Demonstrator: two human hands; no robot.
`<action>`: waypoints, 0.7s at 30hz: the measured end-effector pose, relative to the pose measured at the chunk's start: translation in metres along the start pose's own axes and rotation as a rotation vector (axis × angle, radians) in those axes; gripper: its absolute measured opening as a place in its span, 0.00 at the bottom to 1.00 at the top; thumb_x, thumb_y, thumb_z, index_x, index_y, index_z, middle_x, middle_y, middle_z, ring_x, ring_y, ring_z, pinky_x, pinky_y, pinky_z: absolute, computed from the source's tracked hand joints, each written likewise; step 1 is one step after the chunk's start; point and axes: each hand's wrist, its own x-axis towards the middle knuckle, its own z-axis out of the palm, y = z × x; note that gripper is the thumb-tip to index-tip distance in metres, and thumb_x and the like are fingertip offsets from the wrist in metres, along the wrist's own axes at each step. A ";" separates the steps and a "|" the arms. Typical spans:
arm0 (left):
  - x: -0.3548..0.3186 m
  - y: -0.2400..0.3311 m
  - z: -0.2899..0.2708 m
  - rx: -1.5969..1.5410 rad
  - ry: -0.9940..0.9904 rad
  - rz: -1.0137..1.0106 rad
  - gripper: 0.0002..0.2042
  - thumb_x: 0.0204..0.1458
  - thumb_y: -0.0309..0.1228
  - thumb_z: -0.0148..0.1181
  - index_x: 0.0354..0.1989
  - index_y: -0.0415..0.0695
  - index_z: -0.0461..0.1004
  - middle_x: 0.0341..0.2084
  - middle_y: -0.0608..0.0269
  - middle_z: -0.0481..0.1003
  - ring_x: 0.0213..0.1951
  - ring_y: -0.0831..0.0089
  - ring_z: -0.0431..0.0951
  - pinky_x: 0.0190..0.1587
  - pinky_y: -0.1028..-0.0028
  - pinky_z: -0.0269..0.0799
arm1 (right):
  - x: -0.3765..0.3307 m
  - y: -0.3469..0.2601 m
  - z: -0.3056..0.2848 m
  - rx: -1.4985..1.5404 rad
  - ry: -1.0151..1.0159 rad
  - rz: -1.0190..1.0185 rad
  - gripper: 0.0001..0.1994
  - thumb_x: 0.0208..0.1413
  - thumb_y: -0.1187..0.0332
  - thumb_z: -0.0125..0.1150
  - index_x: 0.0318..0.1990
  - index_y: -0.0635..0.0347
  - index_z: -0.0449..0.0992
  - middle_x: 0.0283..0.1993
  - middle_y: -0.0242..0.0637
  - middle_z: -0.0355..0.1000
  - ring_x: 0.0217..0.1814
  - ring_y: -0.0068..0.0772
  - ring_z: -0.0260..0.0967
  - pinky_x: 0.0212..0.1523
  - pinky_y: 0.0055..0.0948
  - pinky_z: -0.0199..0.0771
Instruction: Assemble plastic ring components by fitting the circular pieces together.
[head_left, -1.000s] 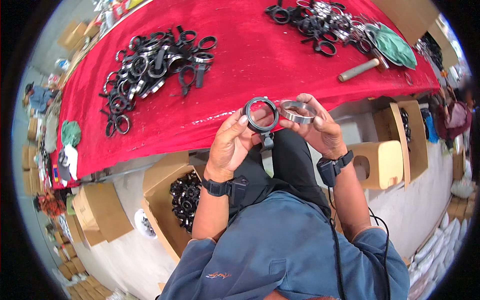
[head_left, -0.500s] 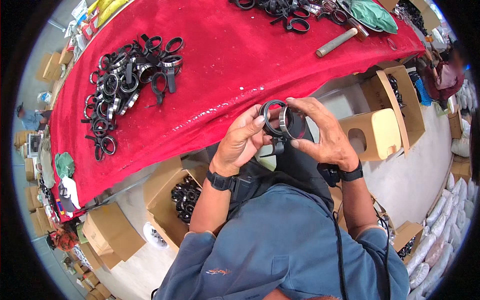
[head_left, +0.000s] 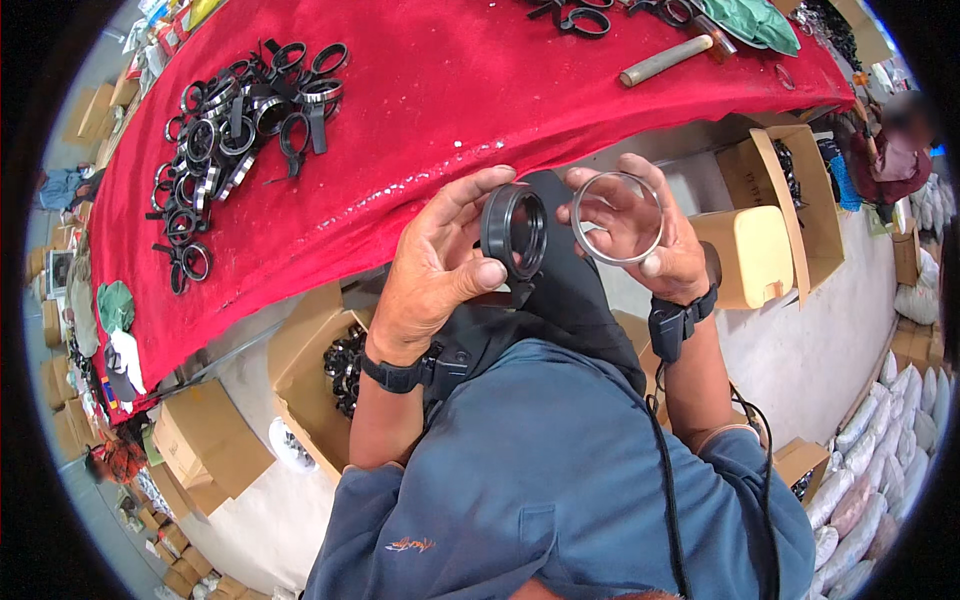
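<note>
One head-worn fisheye view — looks steeply down the wearer's chest at both hands, close up. Red tabletop [head_left: 420, 120] curves across the upper frame; floor and cardboard boxes [head_left: 300, 370] bend along the rim — no second view.

The left hand [head_left: 435, 270] grips a black round ring-shaped part with a dark hollow centre [head_left: 514, 232] between thumb and fingers. Just beside it, apart, the right hand [head_left: 655, 235] holds a thin silver metal ring [head_left: 617, 217] by its rim. Both hover at the edge of a table covered in red cloth [head_left: 430, 110], where a heap of black and silver ring clamps [head_left: 235, 120] lies. Below the left forearm, an open brown cardboard box [head_left: 305, 375] holds more black parts.
</note>
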 end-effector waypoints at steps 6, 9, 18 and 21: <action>-0.008 -0.002 0.001 -0.045 -0.008 0.015 0.46 0.47 0.32 0.84 0.75 0.38 0.64 0.65 0.51 0.72 0.65 0.66 0.73 0.65 0.66 0.74 | -0.005 0.000 -0.008 -0.163 -0.132 -0.037 0.49 0.46 0.76 0.81 0.77 0.45 0.63 0.81 0.62 0.54 0.80 0.66 0.59 0.76 0.52 0.68; -0.008 -0.003 -0.001 -0.037 -0.027 0.008 0.45 0.47 0.32 0.84 0.74 0.38 0.64 0.66 0.51 0.71 0.65 0.66 0.74 0.64 0.67 0.75 | -0.005 0.003 -0.009 -0.126 -0.230 -0.108 0.46 0.49 0.72 0.82 0.76 0.45 0.65 0.82 0.63 0.53 0.80 0.68 0.59 0.75 0.55 0.68; -0.011 0.001 0.011 -0.015 -0.022 0.013 0.44 0.46 0.30 0.83 0.74 0.37 0.65 0.67 0.52 0.71 0.65 0.67 0.74 0.63 0.67 0.76 | -0.003 0.008 -0.014 0.227 -0.395 -0.153 0.30 0.57 0.68 0.70 0.68 0.43 0.72 0.80 0.65 0.55 0.82 0.75 0.53 0.74 0.66 0.64; -0.012 0.000 0.013 0.014 -0.028 0.020 0.45 0.46 0.30 0.83 0.73 0.37 0.65 0.68 0.51 0.71 0.65 0.67 0.74 0.63 0.67 0.75 | -0.006 0.002 -0.015 0.236 -0.432 -0.128 0.34 0.58 0.67 0.70 0.74 0.38 0.69 0.79 0.55 0.57 0.80 0.69 0.55 0.74 0.67 0.67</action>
